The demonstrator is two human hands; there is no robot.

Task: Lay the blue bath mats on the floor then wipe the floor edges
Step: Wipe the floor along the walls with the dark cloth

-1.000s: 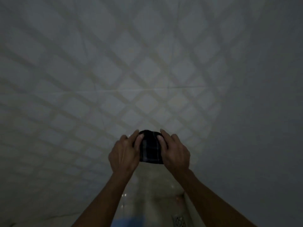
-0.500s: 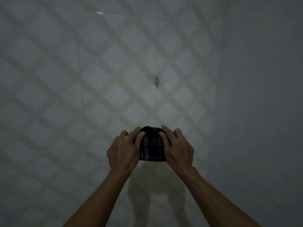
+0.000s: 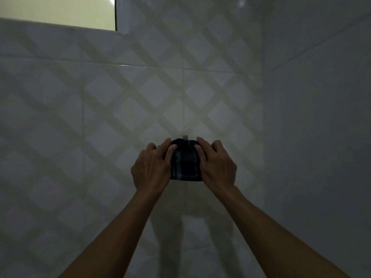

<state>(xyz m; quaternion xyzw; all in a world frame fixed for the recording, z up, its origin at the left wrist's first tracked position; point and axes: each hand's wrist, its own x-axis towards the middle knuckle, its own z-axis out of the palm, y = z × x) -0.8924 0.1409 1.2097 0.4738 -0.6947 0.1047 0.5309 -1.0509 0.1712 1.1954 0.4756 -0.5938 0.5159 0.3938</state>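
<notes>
- Showing at the centre of the head view a small dark folded cloth with pale plaid stripes (image 3: 185,160), held up in front of the tiled wall and clear of the floor, which is out of view.
- Left hand (image 3: 151,167): pressed against the left side of the cloth, fingers curled over its upper left corner, grasping it.
- Right hand (image 3: 217,164): pressed against the right side of the cloth, fingers laid over its upper right corner, likewise grasping it.
- Both bare forearms run from the lower corners of the view up to the cloth.
- Small metal wall fitting (image 3: 184,136): just above the cloth's top edge; whether cloth and fitting touch cannot be told.
- Glossy white tiled wall (image 3: 100,117): directly behind the cloth, crossed by a diagonal lattice of pale light and shadow bands.
- Plain grey side wall (image 3: 321,117): to the right of the cloth, meeting the tiled wall at a vertical corner.
- Pale yellow-lit window opening (image 3: 60,11): far above and left of the cloth, bounded by a white frame (image 3: 122,15) on its right edge.
</notes>
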